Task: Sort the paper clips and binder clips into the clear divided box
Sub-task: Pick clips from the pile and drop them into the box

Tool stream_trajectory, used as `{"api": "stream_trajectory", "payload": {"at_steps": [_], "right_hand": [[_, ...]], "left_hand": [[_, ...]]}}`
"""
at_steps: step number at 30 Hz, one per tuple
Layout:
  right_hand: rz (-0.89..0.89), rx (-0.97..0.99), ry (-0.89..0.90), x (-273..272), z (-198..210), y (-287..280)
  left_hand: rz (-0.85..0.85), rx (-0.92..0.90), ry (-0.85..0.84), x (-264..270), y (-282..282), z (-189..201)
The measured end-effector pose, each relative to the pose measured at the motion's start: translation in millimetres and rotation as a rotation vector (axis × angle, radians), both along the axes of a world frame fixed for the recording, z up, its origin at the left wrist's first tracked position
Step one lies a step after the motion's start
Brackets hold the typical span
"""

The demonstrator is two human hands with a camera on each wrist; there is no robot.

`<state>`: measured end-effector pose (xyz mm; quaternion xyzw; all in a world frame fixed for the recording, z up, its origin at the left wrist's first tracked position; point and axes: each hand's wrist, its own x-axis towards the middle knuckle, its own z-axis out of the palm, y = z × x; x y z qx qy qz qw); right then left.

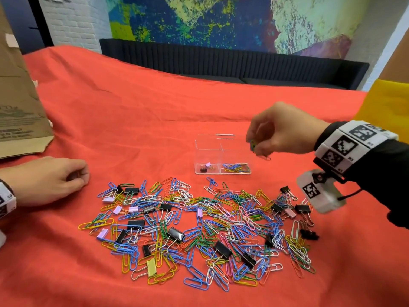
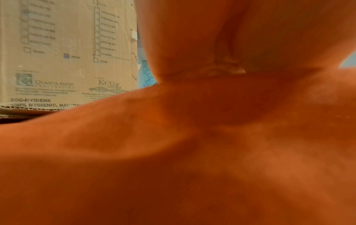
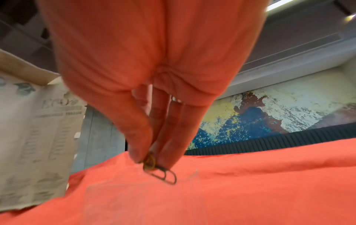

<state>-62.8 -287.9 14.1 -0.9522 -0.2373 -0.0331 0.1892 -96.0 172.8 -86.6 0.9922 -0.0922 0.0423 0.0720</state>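
A clear divided box (image 1: 222, 154) stands on the red cloth. Its left compartment holds binder clips (image 1: 205, 167), its right one coloured paper clips (image 1: 235, 167). My right hand (image 1: 254, 144) hovers at the box's right rim, above the right compartment, and pinches a few paper clips (image 1: 259, 150) between thumb and fingers; the same pinched paper clips (image 3: 158, 169) show in the right wrist view under the fingertips (image 3: 138, 153). A large mixed pile of paper clips and binder clips (image 1: 199, 229) lies in front of the box. My left hand (image 1: 73, 178) rests on the cloth at the left, fingers loosely curled, holding nothing.
A brown cardboard box (image 1: 20, 103) stands at the far left, also the cardboard box (image 2: 63, 60) in the left wrist view. The red cloth (image 1: 155, 103) stretches behind the clear box. A dark sofa (image 1: 221, 60) lies beyond the table. A yellow object (image 1: 387, 105) is at the right edge.
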Motion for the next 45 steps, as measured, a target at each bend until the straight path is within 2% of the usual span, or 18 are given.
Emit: {"api": "stream_trajectory", "payload": {"at_steps": [3, 5, 11, 20, 27, 30, 34, 45], "right_hand": [[-0.062, 0.064, -0.203, 14.1, 9.0, 6.6], [-0.082, 0.066, -0.254, 21.6, 7.7, 14.9], [-0.072, -0.036, -0.202, 27.6, -13.7, 33.2], [-0.029, -0.124, -0.299, 13.7, -10.0, 25.9], [0.19, -0.281, -0.042, -20.0, -33.6, 54.6], [0.231, -0.336, 0.03, -23.2, -44.0, 66.2], [0.264, -0.421, 0.028, -24.9, -54.7, 74.3], [0.239, -0.397, 0.072, -24.6, -57.4, 76.0]], "left_hand": [[-0.01, 0.0, 0.018, 0.2, -0.8, 1.2], [-0.001, 0.014, 0.019, 0.9, -0.2, 0.8], [-0.003, 0.053, 0.049, 2.8, 3.7, 0.4], [0.015, 0.103, 0.058, 4.6, 3.2, 1.2], [0.021, 0.121, 0.059, 1.8, -0.4, 3.4], [0.021, 0.115, 0.056, 2.6, 0.1, 3.1], [0.007, 0.102, 0.052, 3.5, 3.2, 1.4], [0.005, 0.111, 0.058, 2.3, 1.9, 3.8]]}}
